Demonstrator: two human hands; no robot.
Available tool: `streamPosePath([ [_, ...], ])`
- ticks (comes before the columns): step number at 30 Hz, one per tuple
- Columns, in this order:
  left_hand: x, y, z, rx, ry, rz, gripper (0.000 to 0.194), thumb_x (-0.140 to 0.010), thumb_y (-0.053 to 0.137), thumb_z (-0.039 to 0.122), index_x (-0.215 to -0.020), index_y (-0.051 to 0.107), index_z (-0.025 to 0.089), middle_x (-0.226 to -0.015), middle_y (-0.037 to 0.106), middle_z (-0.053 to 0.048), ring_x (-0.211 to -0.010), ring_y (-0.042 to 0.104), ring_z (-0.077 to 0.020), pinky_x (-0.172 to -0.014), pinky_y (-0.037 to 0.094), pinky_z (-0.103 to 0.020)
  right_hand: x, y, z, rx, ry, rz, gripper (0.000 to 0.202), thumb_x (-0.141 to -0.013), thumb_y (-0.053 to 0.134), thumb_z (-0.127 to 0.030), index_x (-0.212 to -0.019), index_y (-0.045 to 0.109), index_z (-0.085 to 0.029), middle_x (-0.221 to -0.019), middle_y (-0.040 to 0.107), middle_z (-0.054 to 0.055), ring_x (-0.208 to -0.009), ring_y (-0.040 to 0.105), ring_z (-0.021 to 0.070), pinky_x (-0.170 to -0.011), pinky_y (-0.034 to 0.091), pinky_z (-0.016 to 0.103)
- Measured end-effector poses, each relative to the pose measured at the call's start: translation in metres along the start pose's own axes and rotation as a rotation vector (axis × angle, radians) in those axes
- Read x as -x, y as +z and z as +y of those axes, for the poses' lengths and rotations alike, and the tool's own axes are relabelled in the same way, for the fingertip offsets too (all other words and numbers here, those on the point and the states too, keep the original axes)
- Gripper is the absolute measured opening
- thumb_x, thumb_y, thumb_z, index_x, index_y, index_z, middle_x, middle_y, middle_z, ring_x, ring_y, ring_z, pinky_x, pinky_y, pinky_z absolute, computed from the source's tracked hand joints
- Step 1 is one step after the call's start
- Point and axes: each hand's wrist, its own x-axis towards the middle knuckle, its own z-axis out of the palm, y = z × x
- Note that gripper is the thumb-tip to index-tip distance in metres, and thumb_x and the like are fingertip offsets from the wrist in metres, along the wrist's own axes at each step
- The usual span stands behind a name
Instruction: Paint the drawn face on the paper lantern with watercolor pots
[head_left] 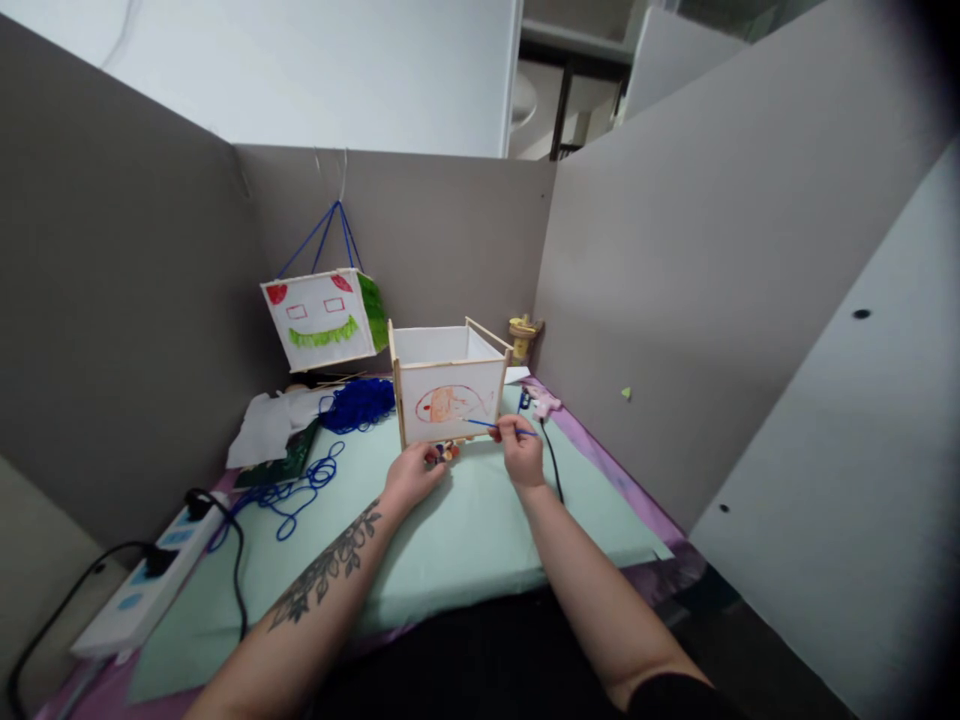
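Pinched in my right hand [521, 452] is a thin blue paintbrush [487, 425], its tip at the front panel of a box-shaped paper lantern [484, 400]. That white panel carries a red oval outline with orange paint inside, like a fish. The lantern stands on the table, open at the top, with wooden sticks along its edges. My left hand [411, 478] is closed around the near side of a cluster of small coloured paint pots [448, 453], just below the lantern. Some of its fingertips are hidden.
A painted lantern [319, 320] hangs by blue cords at the back left. Blue yarn [358, 404], white paper [262, 428] and a power strip [154, 570] lie on the left. A pink glue gun [546, 402] with a black cable is on the right. Grey partitions [720, 280] enclose the table.
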Motion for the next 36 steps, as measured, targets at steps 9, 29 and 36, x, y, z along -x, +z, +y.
streamPosePath([
  [9,0.000,0.000,0.001,0.015,0.006,-0.016,0.013,-0.073,0.058,0.030,-0.080,0.062,0.019,-0.085,0.065,-0.003,-0.077,0.056,-0.0155,-0.067,0.038,-0.024,0.003,0.008,0.004,0.123,-0.135,-0.072,0.022,-0.083,0.055,-0.035,-0.090,0.070,-0.019,-0.088,0.072,0.006,-0.084,0.067,0.0191,-0.078,0.053,0.030],
  [29,0.001,0.001,0.001,0.001,0.034,-0.028,0.015,-0.073,0.058,0.031,-0.083,0.062,0.019,-0.085,0.064,-0.003,-0.077,0.056,-0.0150,-0.065,0.037,-0.023,0.003,0.011,0.000,0.271,-0.246,-0.130,0.021,-0.082,0.051,-0.025,-0.088,0.071,-0.020,-0.087,0.073,0.005,-0.083,0.067,0.0193,-0.078,0.053,0.031],
  [36,0.000,0.001,0.001,-0.017,0.028,-0.038,0.015,-0.073,0.058,0.031,-0.081,0.062,0.020,-0.084,0.064,-0.002,-0.076,0.056,-0.0154,-0.065,0.037,-0.024,0.002,0.012,0.001,0.231,-0.285,-0.180,0.024,-0.084,0.050,-0.024,-0.097,0.070,-0.019,-0.096,0.072,0.007,-0.091,0.066,0.0192,-0.084,0.051,0.032],
])
